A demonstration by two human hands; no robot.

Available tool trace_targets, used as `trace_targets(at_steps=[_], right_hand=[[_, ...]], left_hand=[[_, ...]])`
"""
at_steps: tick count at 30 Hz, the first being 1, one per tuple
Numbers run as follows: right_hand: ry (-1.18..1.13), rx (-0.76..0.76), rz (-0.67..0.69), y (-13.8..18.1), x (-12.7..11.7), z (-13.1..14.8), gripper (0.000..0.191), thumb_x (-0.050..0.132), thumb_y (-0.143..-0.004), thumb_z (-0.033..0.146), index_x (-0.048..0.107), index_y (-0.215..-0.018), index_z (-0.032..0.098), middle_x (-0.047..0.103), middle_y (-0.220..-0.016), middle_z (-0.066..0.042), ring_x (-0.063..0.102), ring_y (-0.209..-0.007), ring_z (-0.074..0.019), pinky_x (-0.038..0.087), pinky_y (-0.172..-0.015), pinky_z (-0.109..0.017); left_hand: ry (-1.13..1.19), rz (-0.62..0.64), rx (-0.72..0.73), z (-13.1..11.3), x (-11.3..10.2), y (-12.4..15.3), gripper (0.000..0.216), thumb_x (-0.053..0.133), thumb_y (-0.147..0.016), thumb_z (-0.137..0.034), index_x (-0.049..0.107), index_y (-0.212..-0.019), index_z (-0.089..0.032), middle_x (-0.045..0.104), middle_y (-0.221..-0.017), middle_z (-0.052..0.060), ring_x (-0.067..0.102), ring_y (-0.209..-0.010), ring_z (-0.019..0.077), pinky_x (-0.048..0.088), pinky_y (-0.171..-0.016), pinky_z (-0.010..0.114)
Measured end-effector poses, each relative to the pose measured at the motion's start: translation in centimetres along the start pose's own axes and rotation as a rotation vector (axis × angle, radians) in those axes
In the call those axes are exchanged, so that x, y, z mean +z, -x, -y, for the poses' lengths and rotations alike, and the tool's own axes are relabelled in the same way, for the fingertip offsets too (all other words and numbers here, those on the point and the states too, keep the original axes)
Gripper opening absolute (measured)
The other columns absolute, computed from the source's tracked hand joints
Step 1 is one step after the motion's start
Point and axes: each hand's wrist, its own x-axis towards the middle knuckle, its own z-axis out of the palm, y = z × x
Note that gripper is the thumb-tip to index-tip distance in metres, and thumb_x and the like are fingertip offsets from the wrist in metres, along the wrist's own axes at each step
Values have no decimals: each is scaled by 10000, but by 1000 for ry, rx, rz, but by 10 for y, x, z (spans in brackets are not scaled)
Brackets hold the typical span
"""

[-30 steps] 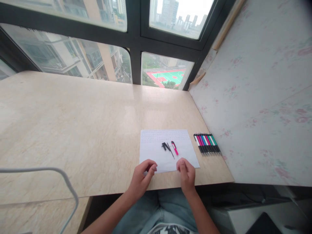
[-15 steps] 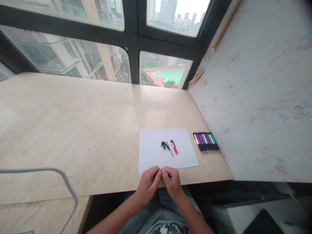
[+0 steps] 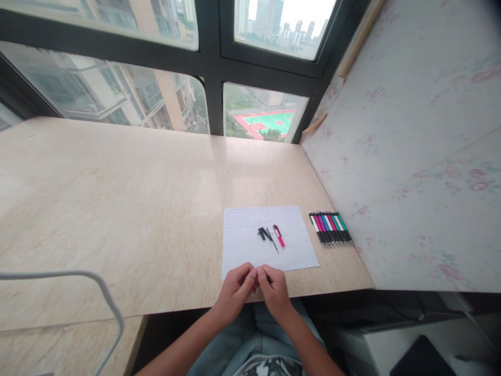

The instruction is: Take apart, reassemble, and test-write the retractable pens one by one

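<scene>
Here, a wide marbled beige table [image 3: 117, 209] is stretching out under a black-framed window [image 3: 211, 68] that is looking down on apartment blocks and a green and red sports court [image 3: 266, 121]. A pale flowered wall [image 3: 410, 156] is closing off the right side of the table, running right along its edge. At the lower left, a thin white metal bar [image 3: 97, 292] is curving over the near corner.

A white sheet of paper [image 3: 250, 250] is lying flat near the front right of the table, with faint lines of writing along its far edge. To the right of it, just off the paper and close to the wall, a row of pens [image 3: 332, 227] is lying side by side, touching one another, with black lower ends and coloured upper halves in pink, blue and green.

The left hand [image 3: 235, 290] and the right hand [image 3: 276, 290] are meeting at the near edge of the paper, fingertips touching each other. Both are curling closed as if pinching something small between them, but I cannot tell what, or whether anything is there at all; it is too small to make out.

On the middle of the paper, well clear of the hands, pen parts are lying apart: a short pink piece [image 3: 278, 235], a thin dark refill [image 3: 272, 239] just left of it, and a small black piece [image 3: 262, 233] beside that.
</scene>
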Motion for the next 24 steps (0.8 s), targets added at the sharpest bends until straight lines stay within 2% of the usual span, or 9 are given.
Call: trace_targets(at_steps=[3, 6, 9, 11, 14, 17, 20, 24], right_hand=[[15, 20, 23, -1, -2, 8, 437, 389, -958, 374, 418, -558, 201, 403, -496, 55, 378, -480, -99, 284, -474, -227], [122, 6, 15, -8, -14, 16, 426, 414, -952, 380, 443, -568, 198, 414, -512, 52, 404, -501, -105, 303, -500, -230], [315, 9, -159, -24, -35, 14, 383, 419, -945, 365, 490, -608, 198, 452, -543, 40, 431, -526, -122, 315, -529, -241], [462, 34, -249, -37, -49, 8, 250, 449, -920, 332, 585, -769, 188, 562, -646, 7, 504, -596, -146, 339, -570, -251], [719, 64, -277, -51, -62, -1, 169, 508, -873, 308, 618, -929, 192, 614, -765, -28, 560, -706, -184, 323, -571, -260], [873, 114, -244, -58, -63, -6, 140, 540, -858, 303, 623, -915, 206, 624, -824, -46, 572, -729, -188, 284, -533, -260], [903, 156, -241, -59, -63, -4, 103, 558, -851, 290, 618, -822, 212, 634, -815, -45, 572, -701, -179, 270, -521, -263], [722, 85, -309, -55, -59, 12, 122, 545, -860, 291, 616, -816, 203, 642, -777, -33, 549, -635, -169, 338, -558, -272]], left_hand=[[58, -21, -20, -3, 0, 0, 362, 506, -901, -456, 544, -667, -182, 531, -604, -6, 484, -577, 138, 410, -568, 260], [159, -61, -30, -6, -4, -1, 367, 494, -903, -469, 549, -685, -179, 536, -619, 2, 488, -568, 135, 417, -554, 261], [209, -114, -5, -6, -15, -5, 355, 488, -912, -456, 565, -714, -171, 553, -639, 14, 497, -567, 131, 411, -538, 256], [219, -143, -12, -3, -21, -8, 347, 492, -912, -451, 565, -722, -169, 562, -646, 14, 495, -557, 122, 399, -519, 246], [187, -119, -48, 1, -25, -12, 359, 504, -899, -473, 561, -713, -170, 571, -651, 15, 506, -556, 121, 398, -498, 237], [119, -74, -40, 3, -24, -12, 367, 508, -892, -487, 570, -714, -173, 579, -654, 17, 524, -568, 129, 417, -509, 243], [125, -78, -28, 2, -23, -11, 360, 505, -896, -477, 574, -718, -172, 584, -659, 19, 529, -572, 131, 421, -518, 248], [245, -68, -7, 0, -25, -10, 269, 561, -883, -424, 606, -821, -166, 608, -703, 19, 529, -584, 122, 426, -549, 251]])
